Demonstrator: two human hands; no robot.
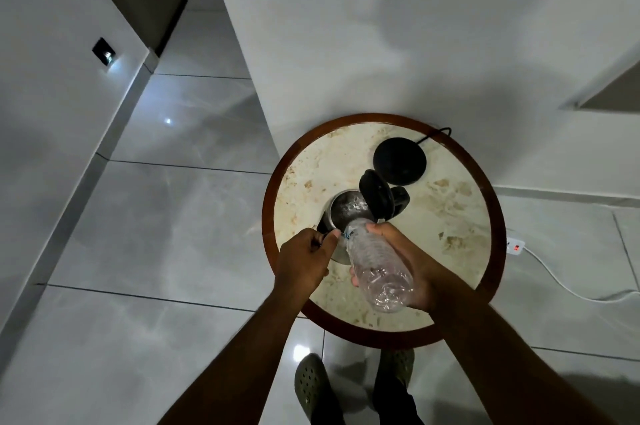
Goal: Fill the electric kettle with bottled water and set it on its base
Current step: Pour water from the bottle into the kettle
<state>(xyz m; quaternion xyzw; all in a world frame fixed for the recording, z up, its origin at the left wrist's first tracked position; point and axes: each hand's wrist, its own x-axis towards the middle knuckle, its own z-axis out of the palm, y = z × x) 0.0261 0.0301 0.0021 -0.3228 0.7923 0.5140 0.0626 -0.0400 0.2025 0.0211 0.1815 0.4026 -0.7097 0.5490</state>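
A steel electric kettle (346, 208) stands on the round marble-topped table (450, 210) with its black lid (375, 198) flipped up. My left hand (304, 262) grips the kettle's near-left side. My right hand (415, 262) holds a clear plastic water bottle (377, 269), tilted with its mouth down over the kettle's opening. Most of the bottle looks empty. The black round kettle base (399, 161) lies bare at the back of the table, just behind the kettle.
The base's black cord (436, 134) runs off the table's far edge to the wall. A white power strip (516, 246) with its cable lies on the tiled floor to the right. My feet in green clogs (311, 386) stand at the table's near edge.
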